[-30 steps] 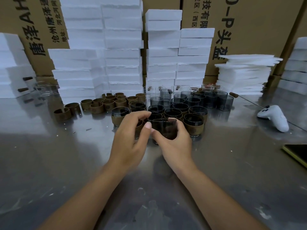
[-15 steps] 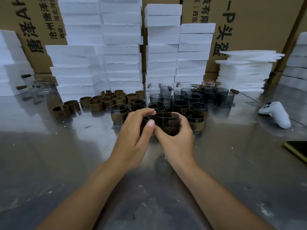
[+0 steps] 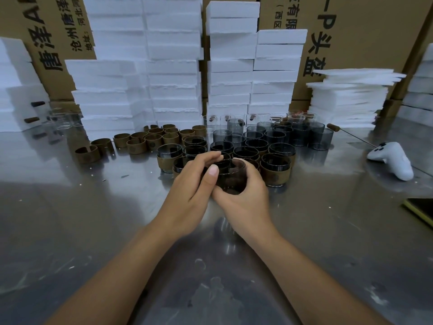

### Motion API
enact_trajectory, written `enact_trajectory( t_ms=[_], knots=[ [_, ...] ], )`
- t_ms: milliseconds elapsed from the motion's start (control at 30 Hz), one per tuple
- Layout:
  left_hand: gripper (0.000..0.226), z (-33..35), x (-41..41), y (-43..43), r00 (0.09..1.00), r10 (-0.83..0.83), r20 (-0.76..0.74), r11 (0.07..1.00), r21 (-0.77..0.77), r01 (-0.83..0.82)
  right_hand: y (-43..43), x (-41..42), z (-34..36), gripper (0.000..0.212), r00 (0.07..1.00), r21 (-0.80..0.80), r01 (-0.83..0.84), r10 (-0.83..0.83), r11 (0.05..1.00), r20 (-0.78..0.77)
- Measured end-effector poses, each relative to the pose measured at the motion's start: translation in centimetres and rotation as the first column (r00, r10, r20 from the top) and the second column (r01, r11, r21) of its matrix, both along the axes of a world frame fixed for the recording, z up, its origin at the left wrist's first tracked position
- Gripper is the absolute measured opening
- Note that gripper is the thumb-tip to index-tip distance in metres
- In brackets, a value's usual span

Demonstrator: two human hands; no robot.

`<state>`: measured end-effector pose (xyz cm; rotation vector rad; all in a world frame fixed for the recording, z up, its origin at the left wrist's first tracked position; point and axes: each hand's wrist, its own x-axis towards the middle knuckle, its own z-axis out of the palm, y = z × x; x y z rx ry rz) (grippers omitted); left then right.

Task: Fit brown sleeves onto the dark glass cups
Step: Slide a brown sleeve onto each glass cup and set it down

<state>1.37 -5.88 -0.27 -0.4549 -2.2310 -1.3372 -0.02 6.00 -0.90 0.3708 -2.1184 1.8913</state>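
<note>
While cardboard boxes [image 3: 365,43] and tall stacks of white foam blocks [image 3: 168,66] wall off the far side, the steel tabletop [image 3: 70,219] spreads wide and scuffed toward the near edge. At its middle, far from the person, sits a crowd of dark glass cups [image 3: 276,137]; the nearer ones already wear brown bands, such as the sleeved cup [image 3: 276,171] just right of the hands, while the farther ones stand bare. To the left of them lie the loose brown sleeves [image 3: 154,138], open rings scattered in a loose row. A white game controller [image 3: 391,160] rests well off to the right.

Both hands meet just near of the cluster, raised slightly off the tabletop. The right hand [image 3: 243,198] cups one dark cup [image 3: 230,175] from below and the right side, fingers curled round its wall. The left hand [image 3: 189,184] closes in from the left, thumb pressed on the near wall and fingers curved over the rim; whether a sleeve sits under those fingers I cannot tell.

Such a cup looks light, stiff, slick and breakable, so a hold round the wall, not the rim, seems safest. The sleeves look thin and springy, likely to flex open and slide on.
</note>
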Motion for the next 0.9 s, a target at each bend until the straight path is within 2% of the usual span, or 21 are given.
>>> enact_trajectory(
  t_ms=[233, 367, 433, 567, 733, 900],
  knots=[
    [0.049, 0.2, 0.2, 0.3, 0.999, -0.040, -0.008, 0.999, 0.016, 0.040, -0.1, 0.3, 0.2, 0.050, 0.998, 0.081, -0.053, 0.056, 0.995, -0.027],
    [0.046, 0.4, 0.7, 0.7, 0.997, -0.057, -0.050, 0.998, -0.033, 0.055, -0.1, 0.5, 0.3, 0.059, 0.996, 0.116, -0.082, 0.085, 0.990, -0.020],
    [0.046, 0.4, 0.8, 0.9, 0.993, -0.064, -0.097, 0.995, -0.084, 0.055, 0.0, 0.3, 0.3, 0.055, 0.996, 0.114, -0.086, 0.088, 0.990, -0.011],
    [0.040, 0.6, 1.1, 1.2, 0.984, -0.073, -0.161, 0.990, -0.133, 0.051, 0.2, -0.2, 0.3, 0.043, 1.000, 0.069, -0.029, 0.030, 0.997, -0.009],
    [0.034, 0.7, 1.0, 1.2, 0.972, -0.047, -0.230, 0.996, -0.084, 0.028, 0.2, -0.8, 0.1, 0.048, 0.998, -0.012, -0.002, 0.002, 1.000, 0.061],
    [0.032, 0.7, 0.9, 1.0, 0.976, -0.002, -0.217, 0.996, -0.089, -0.018, 0.5, -1.1, 0.1, 0.058, 0.989, -0.102, 0.028, -0.012, 0.994, 0.148]
  ],
)
